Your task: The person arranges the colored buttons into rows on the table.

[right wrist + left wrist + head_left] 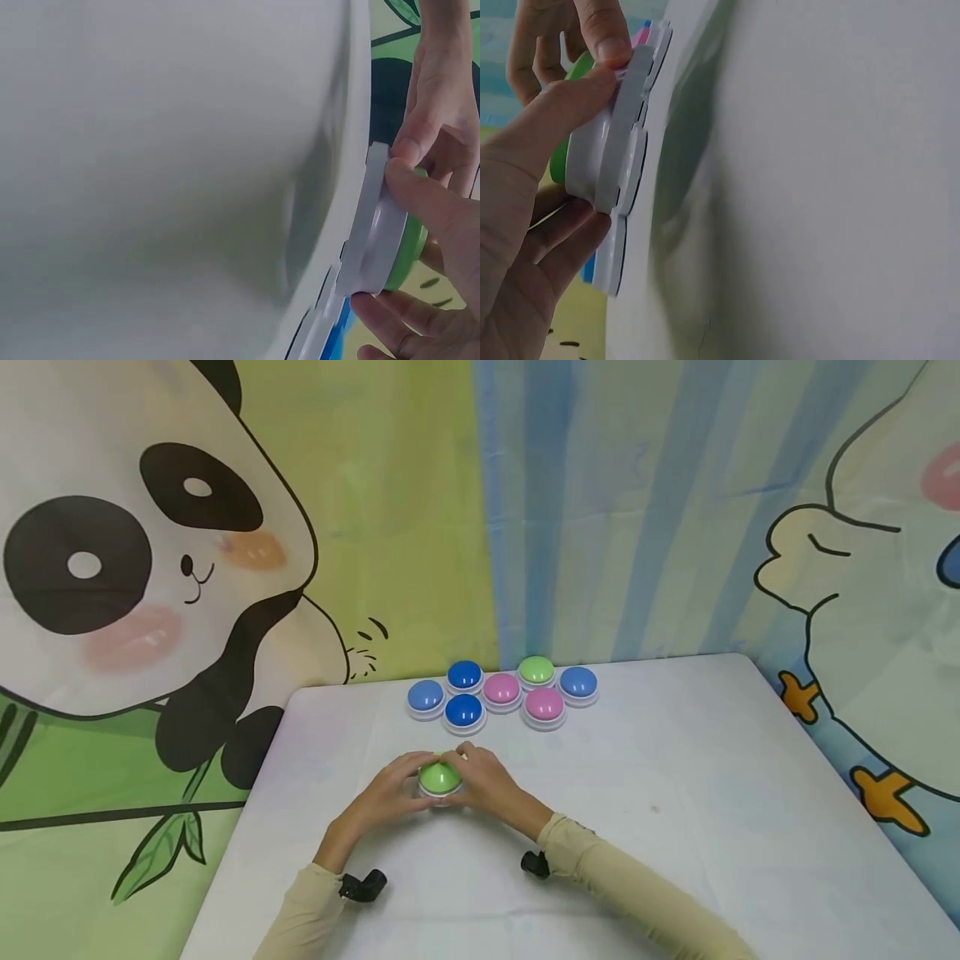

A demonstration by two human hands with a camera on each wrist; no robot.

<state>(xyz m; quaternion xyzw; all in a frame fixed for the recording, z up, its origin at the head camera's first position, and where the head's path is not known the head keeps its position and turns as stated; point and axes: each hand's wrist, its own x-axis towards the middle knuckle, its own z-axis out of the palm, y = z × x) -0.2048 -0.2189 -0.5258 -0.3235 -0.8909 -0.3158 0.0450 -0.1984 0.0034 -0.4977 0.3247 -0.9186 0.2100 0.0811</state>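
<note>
A green dome push button (pixel 440 778) with a round white base (pixel 592 161) is held between both hands over the white table. My left hand (pixel 386 795) grips it from the left, thumb on the near side of the base and fingers round the far side. From the right, my right hand (pixel 486 783) grips it the same way, and the two thumbs meet at the near edge. In both wrist views the base stands off the tabletop, with a shadow beneath. Part of the green dome is hidden by fingers.
Behind the hands, several more buttons cluster near the table's (pixel 675 760) far edge: light blue (pixel 426 695), dark blue (pixel 463 711), pink (pixel 544 705), green (pixel 536 670) and another light blue (pixel 578 682). A cartoon-printed curtain (pixel 405 527) hangs behind. Black devices (pixel 363 887) sit at the wrists.
</note>
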